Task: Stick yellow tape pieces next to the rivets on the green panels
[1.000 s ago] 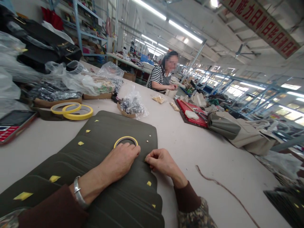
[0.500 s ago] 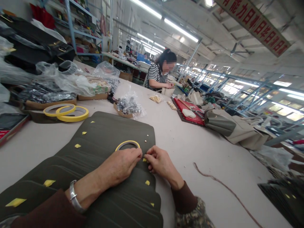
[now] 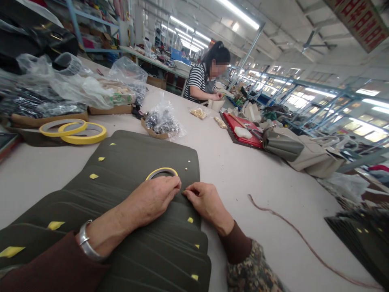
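Right hand [image 3: 208,203] has shifted onto a yellow tab [image 3: 184,192].

At the centre of the frame, the right hand [image 3: 209,202] now almost covers the yellow scrap [image 3: 184,192] at its fingertips, while the co-worker [image 3: 196,83] at upper centre has bowed lower, the phone [image 3: 7,142] has mostly slid off the left edge, and another tape piece [image 3: 194,277] has appeared at bottom centre.

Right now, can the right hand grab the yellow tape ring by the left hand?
Probably yes: the left hand hides the near side of the tape ring, but its far edge shows, so the right hand could reach around.
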`<state>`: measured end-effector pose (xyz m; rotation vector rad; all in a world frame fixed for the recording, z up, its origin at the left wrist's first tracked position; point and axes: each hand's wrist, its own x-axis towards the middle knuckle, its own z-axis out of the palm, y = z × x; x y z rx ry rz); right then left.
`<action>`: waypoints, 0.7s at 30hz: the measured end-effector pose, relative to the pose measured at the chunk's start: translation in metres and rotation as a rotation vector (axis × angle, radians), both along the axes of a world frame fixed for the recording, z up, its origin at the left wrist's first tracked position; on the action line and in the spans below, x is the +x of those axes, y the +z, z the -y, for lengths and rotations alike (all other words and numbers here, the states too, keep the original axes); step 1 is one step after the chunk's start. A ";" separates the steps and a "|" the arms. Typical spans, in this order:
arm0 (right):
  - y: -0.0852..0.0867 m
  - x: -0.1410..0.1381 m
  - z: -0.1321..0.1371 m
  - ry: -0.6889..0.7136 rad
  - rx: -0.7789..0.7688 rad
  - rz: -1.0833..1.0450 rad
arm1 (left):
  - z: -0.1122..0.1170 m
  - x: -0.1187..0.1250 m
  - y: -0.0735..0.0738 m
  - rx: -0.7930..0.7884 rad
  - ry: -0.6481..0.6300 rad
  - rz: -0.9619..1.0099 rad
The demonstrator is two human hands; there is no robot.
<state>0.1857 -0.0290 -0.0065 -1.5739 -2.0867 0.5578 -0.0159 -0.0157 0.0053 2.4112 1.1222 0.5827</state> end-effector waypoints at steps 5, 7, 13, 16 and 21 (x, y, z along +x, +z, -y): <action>-0.002 -0.003 -0.003 0.020 0.048 0.093 | -0.001 -0.001 0.000 0.043 0.037 0.043; 0.002 0.000 -0.004 0.060 0.006 0.066 | -0.001 -0.003 0.001 0.083 0.067 0.068; 0.018 0.013 -0.009 0.263 -0.223 -0.065 | 0.001 -0.003 0.005 0.146 0.119 0.106; 0.023 0.010 -0.009 0.162 -0.082 -0.228 | 0.002 -0.001 0.005 0.174 0.110 0.103; 0.025 -0.003 -0.004 0.165 0.151 -0.342 | 0.002 0.000 0.002 0.188 0.117 0.078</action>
